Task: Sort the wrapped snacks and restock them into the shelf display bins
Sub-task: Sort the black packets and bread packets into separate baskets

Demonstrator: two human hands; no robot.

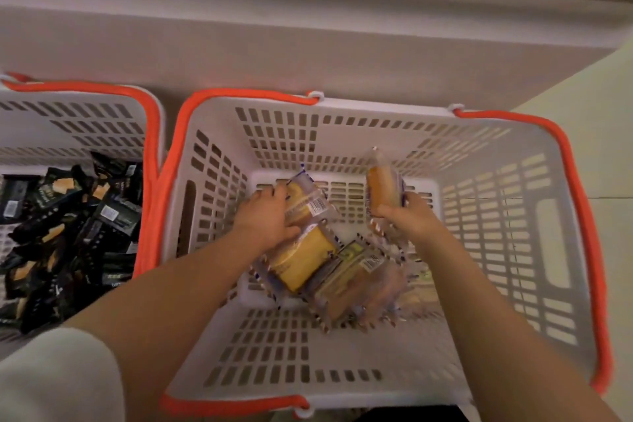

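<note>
- Both hands down inside basket point(561, 216), white, slotted walls, orange handles; wrapped cakes loose on its floor.
- Left hand point(270, 216) lying over upper cake point(310, 202), fingers spread across wrapper; curl of fingertips not resolvable; grip or mere touch: cannot tell.
- Right hand point(411, 216) closed round base of roll point(383, 188), clear wrapper, held upright, sealed end pointing up and away toward far wall; lifted clear of the pile.
- Key relation: pile point(342, 271) lay between and just below the two wrists, nearer the body than either hand; large yellow cake point(301, 260) touching left wrist, long axis running diagonally from far-right to near-left; barcoded pack point(356, 271) just beside it, axis similar.
- Judged: left hand nearer yellow cake, right hand nearer barcoded pack, but right already occupied.
- Judged: early in sorting; several packs not yet lifted out; no display bins in view.
- Second basket point(68, 120) to the left, touching the first at the rim; full of dark packs point(68, 233), a different sort.
- Pale cabinet front point(308, 44) beyond both baskets; light floor point(599, 147) at right; image blurred toward near edge of pile.
</note>
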